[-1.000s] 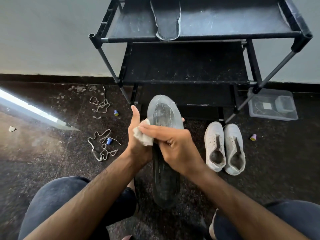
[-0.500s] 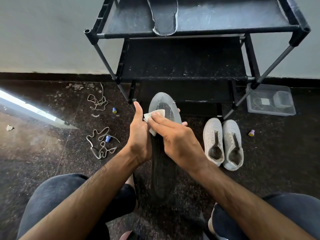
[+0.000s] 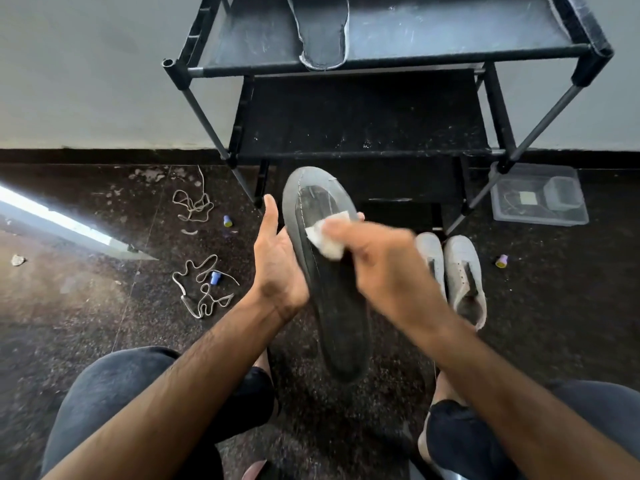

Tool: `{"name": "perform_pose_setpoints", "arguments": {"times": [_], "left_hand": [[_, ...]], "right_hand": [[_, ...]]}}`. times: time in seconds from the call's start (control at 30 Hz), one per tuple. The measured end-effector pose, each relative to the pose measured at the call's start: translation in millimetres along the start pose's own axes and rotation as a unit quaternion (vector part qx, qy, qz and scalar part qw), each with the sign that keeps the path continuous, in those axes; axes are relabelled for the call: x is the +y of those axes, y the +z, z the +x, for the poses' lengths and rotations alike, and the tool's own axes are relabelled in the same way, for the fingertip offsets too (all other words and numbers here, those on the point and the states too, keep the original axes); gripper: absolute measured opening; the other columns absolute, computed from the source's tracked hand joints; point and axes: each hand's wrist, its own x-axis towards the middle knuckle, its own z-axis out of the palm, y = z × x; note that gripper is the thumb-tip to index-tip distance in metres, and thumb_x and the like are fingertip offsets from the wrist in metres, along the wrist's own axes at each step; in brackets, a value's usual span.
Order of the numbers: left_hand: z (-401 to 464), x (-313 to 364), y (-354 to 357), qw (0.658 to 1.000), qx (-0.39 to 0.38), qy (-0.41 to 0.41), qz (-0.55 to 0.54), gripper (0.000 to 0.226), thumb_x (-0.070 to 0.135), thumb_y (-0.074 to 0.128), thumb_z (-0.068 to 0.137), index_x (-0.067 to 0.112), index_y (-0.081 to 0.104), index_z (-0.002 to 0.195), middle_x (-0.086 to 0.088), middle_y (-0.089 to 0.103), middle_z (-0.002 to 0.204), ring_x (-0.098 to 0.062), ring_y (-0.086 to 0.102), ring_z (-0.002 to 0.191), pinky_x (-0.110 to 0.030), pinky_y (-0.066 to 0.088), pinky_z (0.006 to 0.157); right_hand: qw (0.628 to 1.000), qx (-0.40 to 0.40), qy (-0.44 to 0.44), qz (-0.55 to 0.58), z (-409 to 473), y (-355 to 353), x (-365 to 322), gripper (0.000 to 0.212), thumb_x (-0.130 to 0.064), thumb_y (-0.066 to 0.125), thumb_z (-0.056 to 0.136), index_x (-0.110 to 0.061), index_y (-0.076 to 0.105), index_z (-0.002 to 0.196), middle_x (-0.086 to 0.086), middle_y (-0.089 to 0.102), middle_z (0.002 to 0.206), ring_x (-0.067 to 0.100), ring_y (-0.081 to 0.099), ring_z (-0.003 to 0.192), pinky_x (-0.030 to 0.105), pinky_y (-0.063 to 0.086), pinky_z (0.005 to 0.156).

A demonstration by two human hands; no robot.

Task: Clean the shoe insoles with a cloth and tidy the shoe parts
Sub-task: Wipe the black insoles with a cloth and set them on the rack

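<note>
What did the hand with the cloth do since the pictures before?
The right hand slid the white cloth from the left edge of the insole across toward its right side, wiping near the toe. The left hand still cradles the insole from behind. The second insole on the rack, the white shoes and the laces stayed put.

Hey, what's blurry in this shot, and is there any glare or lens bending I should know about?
Head view: the right hand and the cloth it holds are motion-smeared; the left hand, the insole and the laces stay sharp. Head view: a blown-out sunlight strip crosses the floor at left. Head view: wide-angle splay tilts the rack's legs outward.
</note>
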Motion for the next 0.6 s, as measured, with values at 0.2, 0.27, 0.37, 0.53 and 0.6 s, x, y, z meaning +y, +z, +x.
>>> {"name": "perform_pose_setpoints", "arguments": {"times": [0.2, 0.27, 0.37, 0.53, 0.6], "left_hand": [[2, 4, -14, 0.999, 0.008, -0.029, 0.026, 0.066, 0.055, 0.036, 0.102, 0.008, 0.052, 0.146, -0.016, 0.05, 0.152, -0.035, 0.038, 0.147, -0.055, 0.034, 0.119], [2, 7, -14, 0.998, 0.012, -0.052, 0.027, 0.065, 0.052, 0.033, 0.104, 0.008, 0.044, 0.151, -0.018, 0.045, 0.155, -0.034, 0.032, 0.15, -0.049, 0.025, 0.124], [0, 11, -10, 0.999, 0.012, -0.052, 0.011, 0.063, 0.05, 0.027, 0.106, 0.009, 0.042, 0.152, -0.019, 0.047, 0.153, -0.035, 0.038, 0.147, -0.049, 0.027, 0.123], [-2, 13, 1, 1.0, 0.018, -0.008, -0.01, 0.064, 0.046, 0.026, 0.108, -0.001, 0.047, 0.145, -0.02, 0.057, 0.144, -0.033, 0.055, 0.134, -0.049, 0.046, 0.109], [-1, 11, 1, 1.0, 0.013, -0.026, -0.013, 0.067, 0.05, 0.022, 0.108, 0.002, 0.042, 0.15, -0.016, 0.054, 0.148, -0.036, 0.046, 0.141, -0.056, 0.035, 0.117]], "right_hand": [[0.992, -0.082, -0.094, -0.019, -12, 33, -10, 0.045, -0.001, 0.044, 0.091, -0.001, 0.065, 0.13, 0.014, 0.063, 0.136, 0.022, 0.058, 0.131, 0.035, 0.045, 0.112], [0.99, -0.096, -0.098, 0.024, -15, 32, -15, 0.045, 0.012, 0.054, 0.085, -0.001, 0.068, 0.126, 0.013, 0.066, 0.132, 0.02, 0.061, 0.127, 0.032, 0.045, 0.111], [0.955, -0.138, 0.037, 0.261, -6, 16, -14, 0.047, 0.019, 0.054, 0.085, -0.008, 0.074, 0.118, 0.012, 0.073, 0.119, 0.032, 0.069, 0.114, 0.051, 0.052, 0.102], [0.965, 0.024, 0.088, 0.247, 9, -14, 7, 0.04, 0.018, 0.053, 0.09, -0.003, 0.073, 0.118, 0.006, 0.074, 0.118, 0.015, 0.07, 0.112, 0.037, 0.056, 0.099], [0.998, 0.008, -0.04, 0.044, -1, 2, 6, 0.041, 0.012, 0.052, 0.091, -0.002, 0.068, 0.126, 0.01, 0.068, 0.13, 0.015, 0.064, 0.122, 0.034, 0.05, 0.107]]}}
